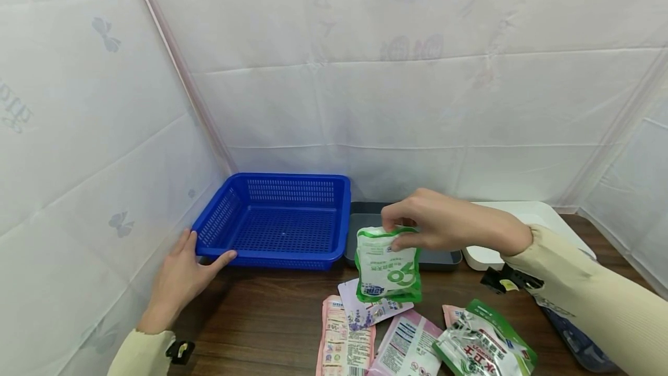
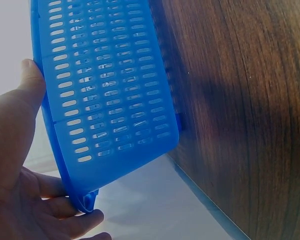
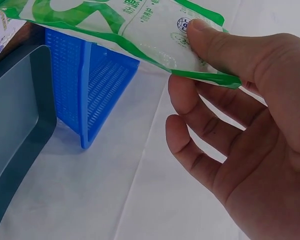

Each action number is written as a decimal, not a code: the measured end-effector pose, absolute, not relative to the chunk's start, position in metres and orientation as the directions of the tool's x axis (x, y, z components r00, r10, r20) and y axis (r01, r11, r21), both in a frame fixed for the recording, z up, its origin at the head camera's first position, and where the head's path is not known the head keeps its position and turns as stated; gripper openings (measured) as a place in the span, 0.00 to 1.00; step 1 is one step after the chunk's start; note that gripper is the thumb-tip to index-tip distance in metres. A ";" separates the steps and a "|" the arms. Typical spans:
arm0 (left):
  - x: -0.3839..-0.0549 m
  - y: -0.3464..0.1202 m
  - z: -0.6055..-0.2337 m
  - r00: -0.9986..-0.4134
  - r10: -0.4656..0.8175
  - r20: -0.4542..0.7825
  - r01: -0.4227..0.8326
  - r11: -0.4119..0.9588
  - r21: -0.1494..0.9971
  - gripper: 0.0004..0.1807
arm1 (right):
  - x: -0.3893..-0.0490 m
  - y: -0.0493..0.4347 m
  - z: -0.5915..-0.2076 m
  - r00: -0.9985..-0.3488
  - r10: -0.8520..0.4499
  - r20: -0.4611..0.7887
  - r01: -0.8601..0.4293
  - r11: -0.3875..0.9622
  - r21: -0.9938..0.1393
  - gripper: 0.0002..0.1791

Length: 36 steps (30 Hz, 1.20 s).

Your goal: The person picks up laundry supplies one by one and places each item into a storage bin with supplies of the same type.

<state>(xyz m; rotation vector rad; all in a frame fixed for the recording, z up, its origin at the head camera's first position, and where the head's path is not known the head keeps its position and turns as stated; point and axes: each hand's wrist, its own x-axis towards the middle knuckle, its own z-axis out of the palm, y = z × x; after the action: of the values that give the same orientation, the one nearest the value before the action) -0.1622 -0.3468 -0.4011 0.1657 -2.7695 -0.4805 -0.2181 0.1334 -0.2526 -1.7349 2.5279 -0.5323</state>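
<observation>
My right hand [image 1: 425,219] pinches the top edge of a green-and-white pouch [image 1: 388,274], with the thumb on its printed face. The pouch hangs upright above the table, in front of the dark grey tray [image 1: 438,260]. At the left, my left hand [image 1: 180,277] holds the near left corner of a blue plastic basket [image 1: 292,257]. Its thumb [image 2: 32,80] lies on the front rim and the fingers reach round the corner. Below the hanging pouch lie a lavender pouch [image 1: 360,306], a pink pouch [image 1: 344,341] and a pink-purple pouch [image 1: 409,347], partly overlapping.
A green-and-silver pouch [image 1: 485,341] lies at the front right over another pink-edged one. A white tray [image 1: 548,213] stands at the back right, partly behind my right arm. A dark blue container [image 1: 579,341] shows under the right sleeve. White sheeting [image 1: 391,103] walls the table.
</observation>
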 end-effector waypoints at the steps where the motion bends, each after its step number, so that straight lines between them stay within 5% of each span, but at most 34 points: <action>1: -0.162 -0.347 -0.401 -0.940 -0.168 0.297 -0.058 0.937 0.346 0.65 | -0.218 0.132 -0.252 -0.374 -0.912 0.168 -0.902 0.316 -0.294 0.11; 36: -0.159 -0.343 -0.400 -0.936 -0.167 0.309 -0.052 0.936 0.348 0.65 | -0.225 0.097 -0.242 -0.322 -0.925 0.203 -0.911 0.243 -0.334 0.09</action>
<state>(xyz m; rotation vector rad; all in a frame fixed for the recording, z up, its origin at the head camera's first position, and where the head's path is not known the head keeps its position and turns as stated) -0.1592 -0.3432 -0.3997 0.1611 -2.7545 -0.4817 -0.2249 0.0974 -0.2421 -1.8082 2.4488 -0.6170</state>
